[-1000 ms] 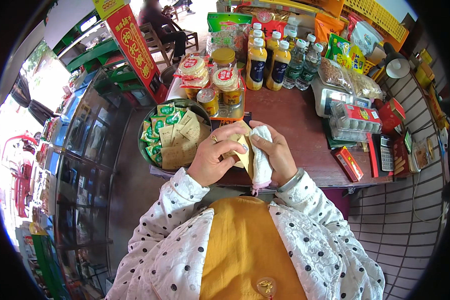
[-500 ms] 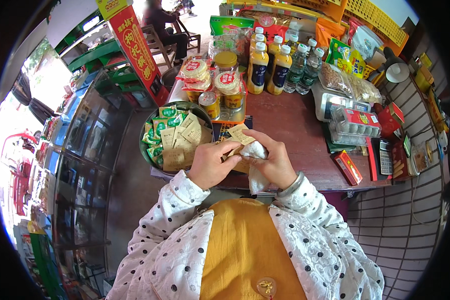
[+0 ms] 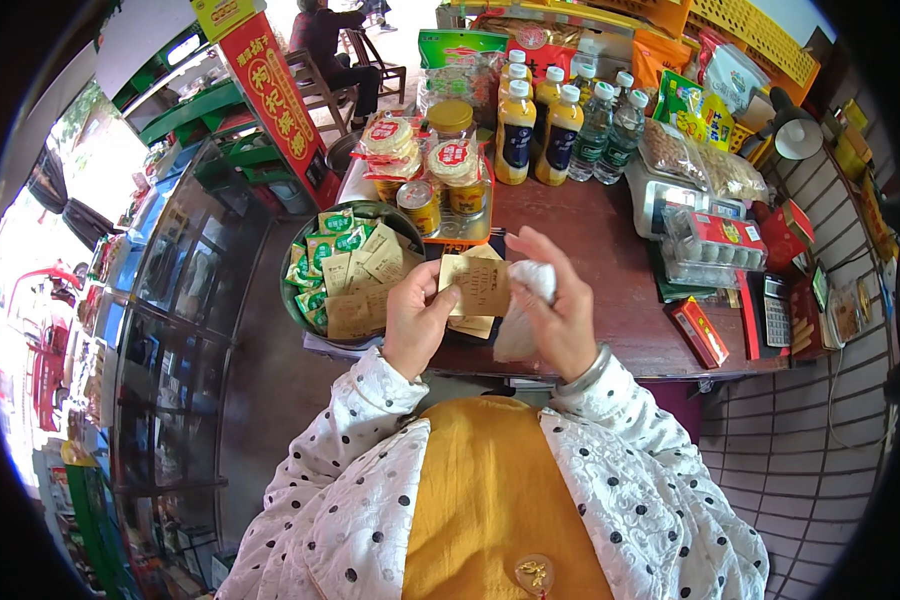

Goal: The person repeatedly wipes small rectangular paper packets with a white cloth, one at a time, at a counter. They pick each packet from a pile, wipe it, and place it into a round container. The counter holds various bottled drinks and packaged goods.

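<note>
Between thumb and fingers of my left hand [image 3: 416,318] is a flat brown paper packet [image 3: 477,287], its printed face toward me. My right hand [image 3: 560,310], just right of the packet and apart from it, is closed on a crumpled white cloth [image 3: 518,325] that hangs down from the fingers. Below the held packet, more brown packets [image 3: 473,326] lie at the table's near edge. To the left of my left hand stands a round dark basin [image 3: 292,300] filled with green sachets [image 3: 322,252] and brown packets [image 3: 356,309].
On the dark red table [image 3: 610,290] stand capped bottles [image 3: 515,135], cans [image 3: 419,207] and round packs [image 3: 390,146] behind my hands. To the right are a scale [image 3: 650,205], an egg carton [image 3: 712,245], a red box [image 3: 699,333] and a calculator [image 3: 776,312]. A person [image 3: 330,50] sits beyond.
My hands have moved apart. The packet is now held flat in my left hand alone, and my right hand with the cloth has drawn off to the right.
</note>
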A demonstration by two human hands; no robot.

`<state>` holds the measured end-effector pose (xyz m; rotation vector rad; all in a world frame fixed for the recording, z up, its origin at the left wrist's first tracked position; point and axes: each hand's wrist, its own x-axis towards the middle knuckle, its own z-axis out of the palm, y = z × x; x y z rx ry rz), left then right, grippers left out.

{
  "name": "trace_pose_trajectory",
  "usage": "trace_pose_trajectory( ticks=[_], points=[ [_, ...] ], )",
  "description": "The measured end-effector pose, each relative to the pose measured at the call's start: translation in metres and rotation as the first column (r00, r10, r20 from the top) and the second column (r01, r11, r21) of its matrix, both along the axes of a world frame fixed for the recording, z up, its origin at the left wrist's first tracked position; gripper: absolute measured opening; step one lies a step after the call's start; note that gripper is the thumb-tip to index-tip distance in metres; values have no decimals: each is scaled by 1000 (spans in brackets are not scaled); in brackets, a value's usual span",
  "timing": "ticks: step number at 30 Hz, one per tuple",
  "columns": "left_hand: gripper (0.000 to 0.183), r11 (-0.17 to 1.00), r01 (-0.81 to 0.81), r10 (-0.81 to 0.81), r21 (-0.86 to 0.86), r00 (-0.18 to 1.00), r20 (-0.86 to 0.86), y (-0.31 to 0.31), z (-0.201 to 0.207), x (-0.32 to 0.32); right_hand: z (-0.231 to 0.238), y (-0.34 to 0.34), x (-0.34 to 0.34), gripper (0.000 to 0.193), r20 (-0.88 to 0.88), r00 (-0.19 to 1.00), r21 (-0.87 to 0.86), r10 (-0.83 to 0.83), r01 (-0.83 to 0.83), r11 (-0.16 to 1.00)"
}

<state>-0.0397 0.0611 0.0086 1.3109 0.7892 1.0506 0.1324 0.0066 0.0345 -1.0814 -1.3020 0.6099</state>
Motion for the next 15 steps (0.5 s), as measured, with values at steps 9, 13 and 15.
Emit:
trace_pose_trajectory(
  ticks=[9,13,15],
  points=[
    [31,987,65,-36,-148,980,196,-25,10,16,-15,1,-10,54,605,786,164,-128,35,986],
    [24,983,-42,80,-178,974,211,-24,13,17,-28,8,4,52,108,994,-73,-7,15,997],
    [27,973,-85,126,-214,975,184,-21,12,12,-12,1,4,49,-316,948,-206,23,-93,974]
  ],
)
